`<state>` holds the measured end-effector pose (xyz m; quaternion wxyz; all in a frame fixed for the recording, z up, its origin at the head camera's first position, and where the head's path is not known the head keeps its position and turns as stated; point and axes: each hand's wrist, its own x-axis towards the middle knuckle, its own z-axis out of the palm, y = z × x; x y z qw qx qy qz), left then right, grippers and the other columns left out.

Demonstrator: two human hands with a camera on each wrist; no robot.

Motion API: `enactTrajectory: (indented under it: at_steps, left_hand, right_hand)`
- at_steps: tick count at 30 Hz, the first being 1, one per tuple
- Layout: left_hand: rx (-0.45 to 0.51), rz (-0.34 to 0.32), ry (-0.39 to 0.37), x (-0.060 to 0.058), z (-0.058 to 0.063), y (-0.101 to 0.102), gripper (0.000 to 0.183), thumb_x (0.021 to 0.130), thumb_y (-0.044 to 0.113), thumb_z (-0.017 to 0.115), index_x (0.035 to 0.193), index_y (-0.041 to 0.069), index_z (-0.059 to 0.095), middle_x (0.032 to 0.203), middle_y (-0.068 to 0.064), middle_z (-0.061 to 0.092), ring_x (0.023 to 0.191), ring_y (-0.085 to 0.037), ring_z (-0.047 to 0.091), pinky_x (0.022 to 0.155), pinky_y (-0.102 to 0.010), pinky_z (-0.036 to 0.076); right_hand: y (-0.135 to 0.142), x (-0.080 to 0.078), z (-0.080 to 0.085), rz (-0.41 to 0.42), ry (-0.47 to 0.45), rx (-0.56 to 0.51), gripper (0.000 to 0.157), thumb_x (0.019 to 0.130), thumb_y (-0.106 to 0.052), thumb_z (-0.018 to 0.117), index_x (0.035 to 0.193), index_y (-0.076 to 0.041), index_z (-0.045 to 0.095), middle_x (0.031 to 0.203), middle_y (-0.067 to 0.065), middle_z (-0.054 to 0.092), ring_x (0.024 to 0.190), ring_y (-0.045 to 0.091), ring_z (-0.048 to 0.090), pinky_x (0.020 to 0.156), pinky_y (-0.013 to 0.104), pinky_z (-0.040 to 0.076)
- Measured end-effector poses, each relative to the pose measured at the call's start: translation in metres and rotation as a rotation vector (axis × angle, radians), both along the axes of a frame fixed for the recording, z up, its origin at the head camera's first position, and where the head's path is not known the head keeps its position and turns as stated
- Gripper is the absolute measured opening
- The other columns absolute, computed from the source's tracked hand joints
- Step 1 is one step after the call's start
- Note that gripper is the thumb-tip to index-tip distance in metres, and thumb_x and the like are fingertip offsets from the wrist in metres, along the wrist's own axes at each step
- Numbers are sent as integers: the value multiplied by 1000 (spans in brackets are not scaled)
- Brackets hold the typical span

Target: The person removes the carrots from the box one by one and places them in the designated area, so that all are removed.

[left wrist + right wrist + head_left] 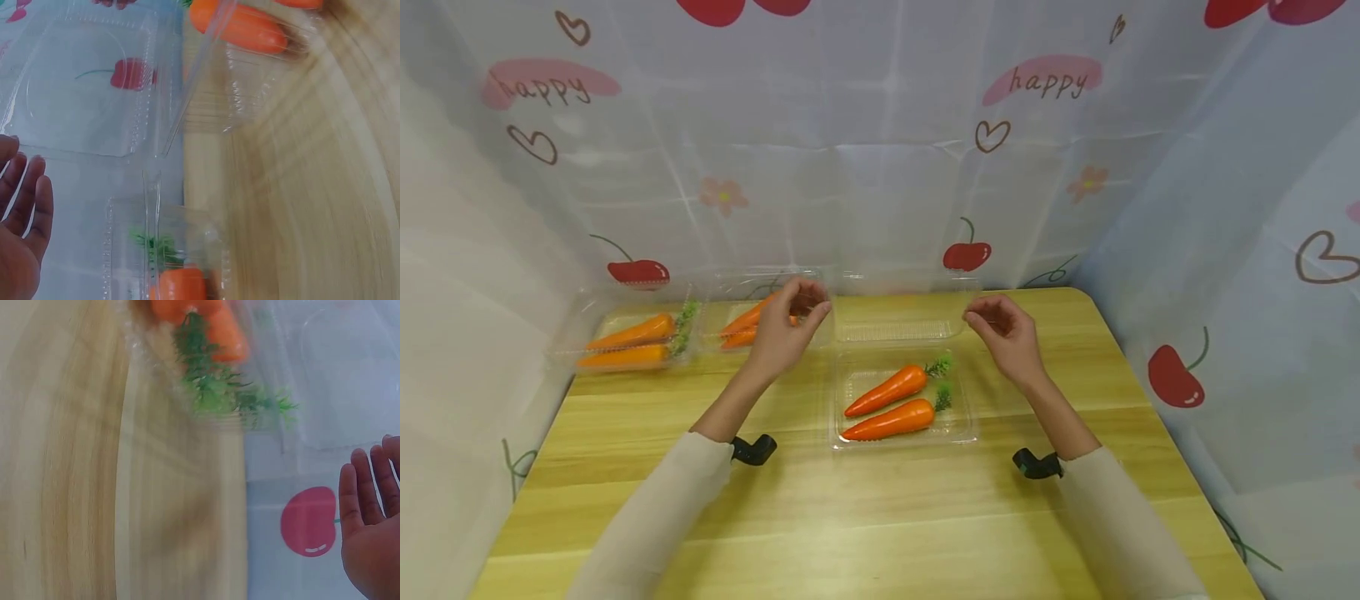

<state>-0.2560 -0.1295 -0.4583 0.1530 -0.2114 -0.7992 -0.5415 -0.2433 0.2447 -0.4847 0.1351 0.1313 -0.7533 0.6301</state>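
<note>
A clear plastic clamshell container lies open on the table, two orange carrots with green tops in its base. Its transparent lid stands raised at the back. My left hand pinches the lid's left edge between thumb and fingers. On the opposite side, my right hand pinches the lid's right edge the same way. Each wrist view shows the hand's other fingers extended beside the lid, the left hand at one corner and the right hand at the other.
Two more clear containers, the far-left container and the one behind my left hand, hold carrots at the back left. A printed curtain hangs right behind the wooden table.
</note>
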Motion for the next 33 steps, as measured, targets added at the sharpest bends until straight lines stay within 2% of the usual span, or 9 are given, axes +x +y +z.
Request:
enactTrajectory:
  at_steps: [3, 7, 10, 16, 23, 28, 30, 33]
  left_hand:
    - [-11, 21, -51, -7, -4, 3, 18, 105, 14, 72, 121, 6, 67, 111, -10, 74, 99, -25, 74, 86, -23, 59]
    - [-94, 72, -112, -13, -9, 8, 25, 106, 16, 70, 128, 5, 65, 113, -11, 73, 99, -26, 75, 90, -37, 64]
    - [-161, 117, -126, -18, -9, 11, 31, 107, 18, 68, 136, 7, 63, 113, -10, 72, 98, -27, 76, 89, -45, 65]
    - [-275, 174, -172, -32, -7, 15, 50, 106, 16, 68, 152, 8, 53, 114, -8, 72, 98, -27, 78, 78, -45, 65]
    - [-451, 160, -276, -39, -5, 17, 60, 106, 13, 65, 161, 1, 45, 124, -14, 72, 103, -29, 79, 84, -47, 64]
    - [-528, 168, -260, -39, -4, 22, 60, 103, 10, 68, 158, -2, 49, 133, -19, 72, 110, -34, 76, 95, -53, 62]
    - [-574, 194, -238, -38, -4, 23, 55, 102, 11, 68, 154, -1, 55, 137, -20, 71, 120, -38, 71, 103, -55, 59]
    - [-628, 227, -208, -36, -4, 26, 47, 104, 15, 68, 149, 3, 63, 143, -20, 68, 130, -42, 60, 107, -58, 55]
  right_hand:
    - [0, -10, -8, 2, -25, 21, 23, 104, -7, 71, 122, 8, 67, 111, 1, 74, 99, 1, 73, 89, 15, 61]
    - [-1, -25, -15, 12, -52, 20, 27, 104, -6, 70, 126, 10, 66, 114, 13, 73, 95, 3, 73, 86, 16, 62]
    - [-1, -34, -18, 29, -85, -3, 29, 105, -5, 69, 129, 12, 64, 112, 14, 71, 91, 6, 74, 84, 20, 64]
    - [-3, -48, -23, 55, -153, -8, 32, 107, -6, 65, 134, 12, 61, 109, 10, 67, 88, 13, 73, 81, 28, 67]
    - [-6, -51, -35, 85, -262, 28, 39, 109, -7, 63, 142, 13, 56, 106, 12, 65, 86, 13, 74, 81, 24, 66]
    - [-5, -51, -36, 63, -280, 35, 37, 109, -6, 63, 142, 9, 58, 106, 10, 63, 87, 17, 74, 82, 25, 67]
    - [-4, -51, -36, 64, -277, 53, 37, 109, -6, 62, 143, 8, 58, 106, 11, 64, 86, 18, 73, 82, 25, 67]
    - [-2, -52, -35, 72, -276, 58, 38, 109, -6, 62, 144, 9, 58, 107, 15, 64, 84, 18, 72, 82, 27, 67]
